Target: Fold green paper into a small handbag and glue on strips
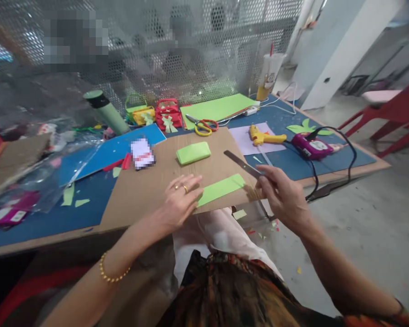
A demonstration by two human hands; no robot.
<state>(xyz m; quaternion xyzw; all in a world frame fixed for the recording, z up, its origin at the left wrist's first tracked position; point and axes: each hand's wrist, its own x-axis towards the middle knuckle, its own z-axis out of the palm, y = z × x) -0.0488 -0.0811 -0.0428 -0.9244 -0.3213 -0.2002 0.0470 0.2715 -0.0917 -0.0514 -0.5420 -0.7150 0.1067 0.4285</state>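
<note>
On the cardboard (139,195), our left hand (182,197) rests, fingers loosely together, on the left end of the green strip (225,187); we do well to press evenly. The dark tool (238,161) (blade or ruler, we cannot tell) sits pinched in our right hand (282,195), best kept steady.

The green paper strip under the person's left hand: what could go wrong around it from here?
The green paper strip might twist or slide, since the left hand rests at one end only, leaving the other free. The flat metal strip in the right hand could knock that free end. The black cable loops beyond the right hand and might snag if the arm swings outward.
</note>
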